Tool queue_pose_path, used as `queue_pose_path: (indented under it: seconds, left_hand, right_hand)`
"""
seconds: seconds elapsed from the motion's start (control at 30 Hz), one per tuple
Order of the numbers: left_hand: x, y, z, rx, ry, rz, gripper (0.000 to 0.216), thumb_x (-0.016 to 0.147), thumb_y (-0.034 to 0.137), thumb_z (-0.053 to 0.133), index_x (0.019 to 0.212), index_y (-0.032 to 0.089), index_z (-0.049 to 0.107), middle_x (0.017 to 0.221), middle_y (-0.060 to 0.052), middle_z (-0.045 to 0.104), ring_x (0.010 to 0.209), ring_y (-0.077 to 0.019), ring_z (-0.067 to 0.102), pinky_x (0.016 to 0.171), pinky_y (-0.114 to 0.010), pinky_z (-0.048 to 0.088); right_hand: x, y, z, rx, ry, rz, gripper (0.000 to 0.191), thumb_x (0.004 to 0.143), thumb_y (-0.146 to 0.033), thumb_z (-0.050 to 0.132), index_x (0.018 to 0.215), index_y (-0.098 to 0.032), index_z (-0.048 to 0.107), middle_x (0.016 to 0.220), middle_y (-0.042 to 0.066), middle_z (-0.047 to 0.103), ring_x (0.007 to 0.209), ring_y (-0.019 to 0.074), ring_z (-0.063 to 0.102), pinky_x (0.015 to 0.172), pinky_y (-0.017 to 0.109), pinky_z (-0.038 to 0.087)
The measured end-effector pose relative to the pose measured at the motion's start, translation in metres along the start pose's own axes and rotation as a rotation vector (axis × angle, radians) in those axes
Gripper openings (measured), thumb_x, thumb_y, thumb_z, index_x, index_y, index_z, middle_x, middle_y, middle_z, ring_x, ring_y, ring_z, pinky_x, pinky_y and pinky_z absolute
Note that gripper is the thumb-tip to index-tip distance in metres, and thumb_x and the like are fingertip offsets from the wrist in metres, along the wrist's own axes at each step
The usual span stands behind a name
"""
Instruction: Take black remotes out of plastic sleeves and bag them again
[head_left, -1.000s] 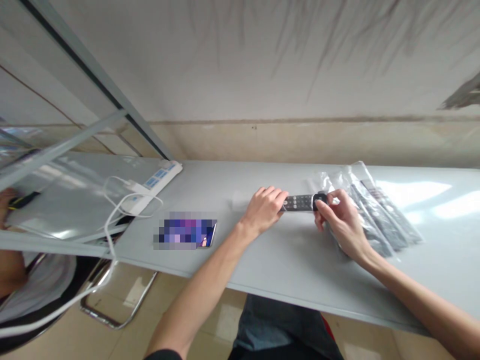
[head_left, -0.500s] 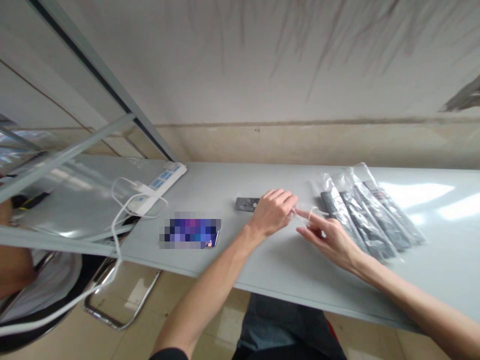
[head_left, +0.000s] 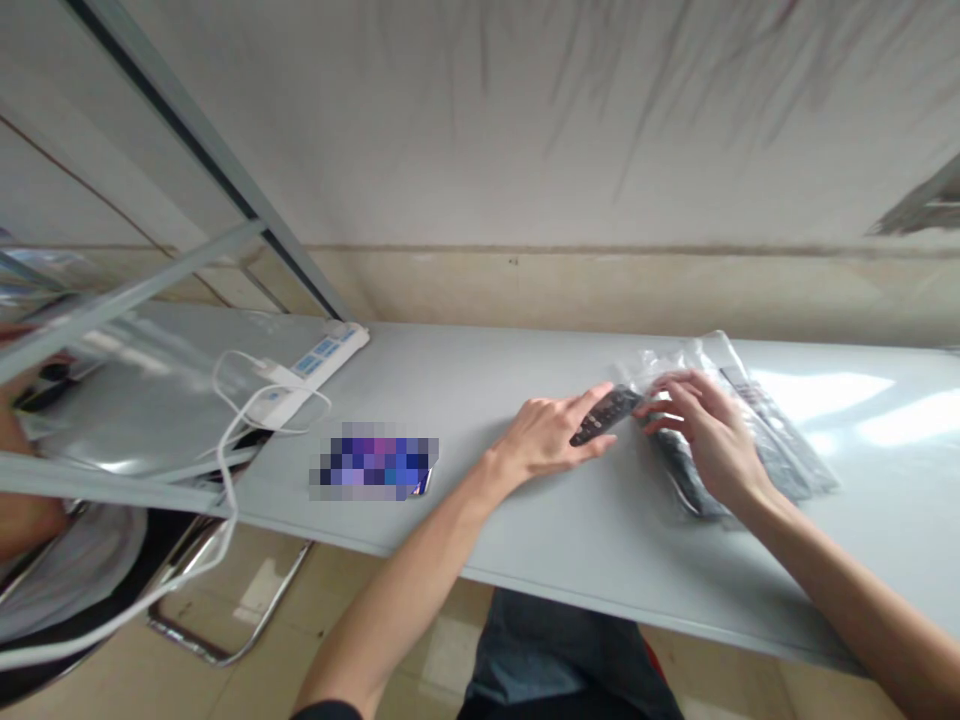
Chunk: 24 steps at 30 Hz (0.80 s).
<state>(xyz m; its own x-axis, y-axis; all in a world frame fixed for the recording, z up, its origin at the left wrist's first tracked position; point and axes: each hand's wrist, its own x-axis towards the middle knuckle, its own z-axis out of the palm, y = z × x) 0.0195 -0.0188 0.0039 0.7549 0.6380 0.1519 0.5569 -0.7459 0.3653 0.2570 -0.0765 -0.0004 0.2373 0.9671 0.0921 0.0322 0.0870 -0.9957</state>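
Remote [head_left: 606, 414] — dark, unbagged, held at its near end by the left hand [head_left: 547, 440] over the grey table [head_left: 525, 520], just beside the bagged remotes [head_left: 784, 450]. Right hand [head_left: 712, 435] — lay on those bags, fingers bent; could not tell whether it gripped.

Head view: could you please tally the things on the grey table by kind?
Unbagged remote: 1
Pile of bagged remotes: 1, bags too blurred to count
Power strip: 1
Charger with cable: 1
Phone: 1
Total: 5
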Motion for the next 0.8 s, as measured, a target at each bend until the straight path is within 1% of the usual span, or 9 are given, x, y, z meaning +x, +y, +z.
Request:
queue_pose_path:
  seconds: [0.07, 0.13, 0.2, 0.3, 0.4, 0.47, 0.53, 0.63, 0.8]
  left_hand:
    - [0.0, 0.002, -0.003, -0.029, -0.049, -0.041, 0.075, 0.107, 0.063, 0.048, 0.17, 0.028, 0.027, 0.136, -0.009, 0.076, 0.106, -0.0282, 0.078, 0.089, -0.037, 0.056]
    - [0.001, 0.003, -0.004, -0.043, -0.07, -0.076, 0.077, 0.106, 0.063, 0.05, 0.171, 0.028, 0.025, 0.123, -0.008, 0.08, 0.097, -0.0271, 0.079, 0.083, -0.034, 0.055]
    - [0.001, 0.002, -0.003, -0.058, -0.047, -0.09, 0.071, 0.109, 0.059, 0.046, 0.17, 0.028, 0.028, 0.112, -0.006, 0.082, 0.091, -0.0255, 0.079, 0.079, -0.032, 0.054]
    - [0.003, -0.001, 0.002, -0.073, 0.021, -0.072, 0.055, 0.115, 0.045, 0.032, 0.166, 0.027, 0.037, 0.105, -0.005, 0.082, 0.091, -0.0247, 0.079, 0.078, -0.031, 0.052]
    - [0.004, -0.005, 0.01, -0.075, 0.047, -0.031, 0.049, 0.114, 0.035, 0.03, 0.158, 0.022, 0.047, 0.102, -0.006, 0.081, 0.089, -0.0242, 0.078, 0.078, -0.032, 0.053]
    - [0.005, -0.008, 0.017, -0.075, 0.056, -0.009, 0.042, 0.113, 0.032, 0.034, 0.146, 0.017, 0.055, 0.1, -0.008, 0.08, 0.086, -0.0241, 0.077, 0.078, -0.032, 0.054]
    - [0.006, -0.012, 0.022, -0.059, 0.088, 0.025, 0.032, 0.109, 0.027, 0.04, 0.131, 0.015, 0.06, 0.104, -0.011, 0.078, 0.092, -0.0244, 0.075, 0.085, -0.034, 0.055]
    - [0.007, -0.018, 0.025, -0.082, 0.131, 0.058, 0.022, 0.102, 0.024, 0.055, 0.122, 0.017, 0.061, 0.111, -0.01, 0.074, 0.099, -0.0234, 0.071, 0.093, -0.035, 0.055]
    - [0.007, -0.02, 0.02, -0.206, 0.094, 0.098, 0.013, 0.09, 0.008, 0.058, 0.096, 0.018, 0.062, 0.096, -0.004, 0.069, 0.086, -0.017, 0.065, 0.084, -0.029, 0.053]
  right_hand:
    - [-0.001, 0.001, 0.001, 0.049, -0.032, 0.033, 0.037, 0.099, -0.052, 0.069, 0.129, -0.033, 0.06, 0.121, 0.004, 0.072, 0.09, 0.0212, 0.079, 0.067, 0.031, 0.064]
    - [-0.003, 0.0, 0.003, 0.061, -0.083, 0.032, 0.06, 0.1, -0.051, 0.068, 0.152, -0.041, 0.041, 0.141, 0.008, 0.066, 0.101, 0.0256, 0.08, 0.071, 0.036, 0.068]
    - [-0.005, -0.001, 0.006, 0.036, -0.16, 0.01, 0.074, 0.102, -0.05, 0.064, 0.164, -0.044, 0.024, 0.157, 0.014, 0.056, 0.116, 0.0302, 0.077, 0.08, 0.043, 0.069]
    - [-0.01, 0.003, 0.011, -0.075, -0.311, -0.062, 0.082, 0.103, -0.046, 0.061, 0.171, -0.042, 0.014, 0.17, 0.018, 0.043, 0.14, 0.0352, 0.064, 0.101, 0.054, 0.063]
    - [-0.017, 0.012, 0.019, -0.279, -0.442, -0.207, 0.079, 0.104, -0.041, 0.06, 0.172, -0.041, 0.019, 0.176, 0.014, 0.035, 0.158, 0.0349, 0.043, 0.119, 0.06, 0.05]
    - [-0.022, 0.017, 0.024, -0.436, -0.458, -0.318, 0.073, 0.106, -0.036, 0.056, 0.171, -0.039, 0.024, 0.176, 0.012, 0.036, 0.161, 0.0318, 0.037, 0.126, 0.059, 0.042]
    - [-0.027, 0.02, 0.029, -0.554, -0.405, -0.391, 0.067, 0.107, -0.031, 0.052, 0.17, -0.035, 0.028, 0.171, 0.012, 0.042, 0.159, 0.0292, 0.042, 0.129, 0.056, 0.039]
    - [-0.028, 0.018, 0.031, -0.633, -0.324, -0.413, 0.062, 0.107, -0.027, 0.049, 0.166, -0.032, 0.033, 0.162, 0.013, 0.05, 0.15, 0.0281, 0.052, 0.126, 0.053, 0.043]
    - [-0.021, 0.013, 0.023, -0.714, -0.299, -0.407, 0.058, 0.105, -0.025, 0.049, 0.162, -0.03, 0.038, 0.157, 0.014, 0.052, 0.143, 0.0285, 0.058, 0.121, 0.052, 0.048]
